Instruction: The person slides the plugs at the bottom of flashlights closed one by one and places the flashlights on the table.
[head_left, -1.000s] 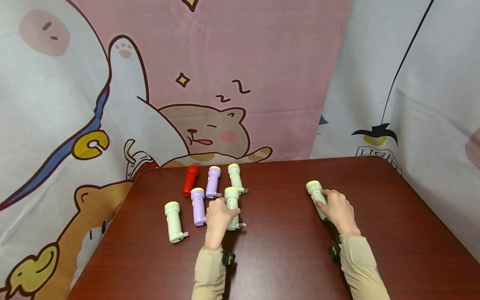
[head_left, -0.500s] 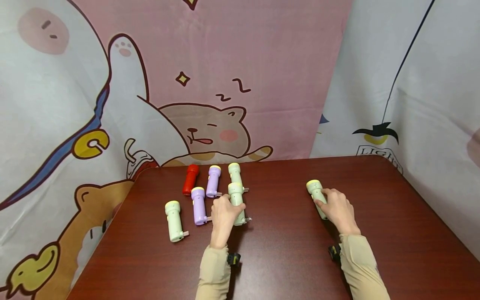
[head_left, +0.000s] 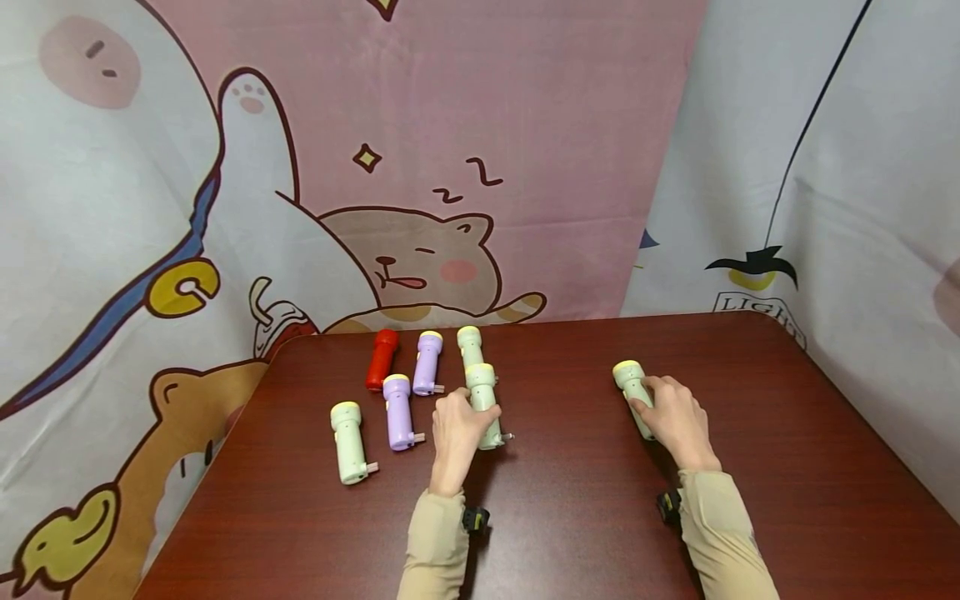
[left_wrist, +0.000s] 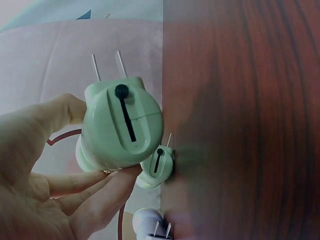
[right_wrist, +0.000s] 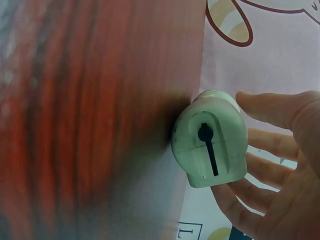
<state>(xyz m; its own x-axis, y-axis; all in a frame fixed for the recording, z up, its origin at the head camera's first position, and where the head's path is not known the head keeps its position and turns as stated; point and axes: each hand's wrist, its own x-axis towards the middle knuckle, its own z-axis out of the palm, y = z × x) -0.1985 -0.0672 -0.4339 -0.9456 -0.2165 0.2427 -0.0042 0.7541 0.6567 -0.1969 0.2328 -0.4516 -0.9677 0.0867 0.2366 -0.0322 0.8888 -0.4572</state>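
My left hand [head_left: 459, 429] grips a pale green flashlight [head_left: 484, 392] with a yellow rim, its plug prongs sticking out. In the left wrist view, fingers and thumb wrap this flashlight [left_wrist: 122, 122], which appears raised off the table. Behind it stands another green flashlight [head_left: 470, 343], partly hidden. Far to the right, my right hand [head_left: 678, 421] holds a green flashlight [head_left: 632, 385] low at the tabletop. The right wrist view shows the black slider on its end [right_wrist: 210, 145], with no prongs visible.
Left of my left hand lie a purple flashlight [head_left: 398, 414], another purple flashlight [head_left: 427, 362], a red flashlight [head_left: 382, 360] and a green flashlight [head_left: 349, 443]. The brown wooden table [head_left: 570, 517] ends at a printed cloth backdrop [head_left: 585, 167].
My left hand has moved right and slightly away from me with the green flashlight, leaving the purple flashlight's prongs uncovered. My right hand and its flashlight have stayed in place.
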